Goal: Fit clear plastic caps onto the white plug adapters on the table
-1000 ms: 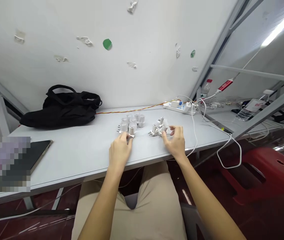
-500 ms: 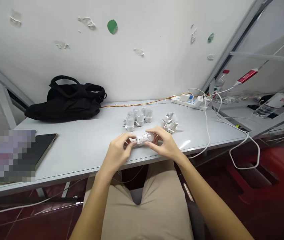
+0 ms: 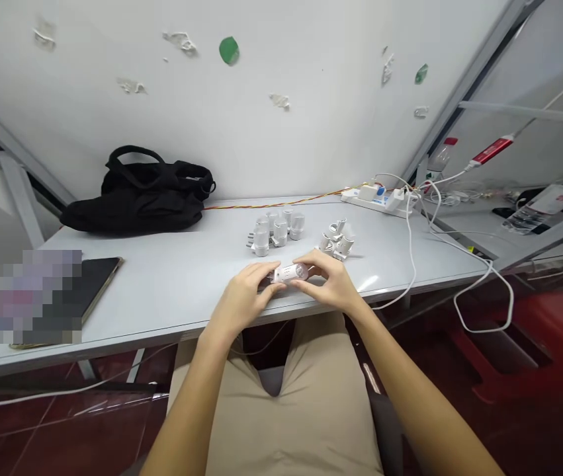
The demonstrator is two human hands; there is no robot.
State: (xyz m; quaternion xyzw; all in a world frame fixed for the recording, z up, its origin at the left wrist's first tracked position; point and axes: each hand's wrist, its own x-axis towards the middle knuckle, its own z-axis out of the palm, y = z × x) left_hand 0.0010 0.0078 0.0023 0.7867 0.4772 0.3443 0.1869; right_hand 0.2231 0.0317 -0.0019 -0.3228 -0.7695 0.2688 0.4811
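A small white device with a clear rounded end (image 3: 291, 272) lies sideways between both hands, just over the table's front part. My left hand (image 3: 249, 294) pinches its left end, and my right hand (image 3: 327, 281) grips the clear end with thumb and fingers. Behind the hands stands a group of several clear-topped white plug-in units (image 3: 276, 231), prongs showing at the left. To their right, near my right hand's fingers, is a cluster of white open holders (image 3: 337, 239).
A black bag (image 3: 142, 195) lies at the back left of the table (image 3: 162, 284). A dark tablet-like item (image 3: 97, 281) rests at the left. At the back right are a power strip (image 3: 378, 198) and white cables (image 3: 413, 258). A red stool (image 3: 534, 350) stands at the right.
The camera view has shifted slightly. My left hand has closed further around the device's left end, covering more of it, and the device has turned a little. My right hand keeps its grip.
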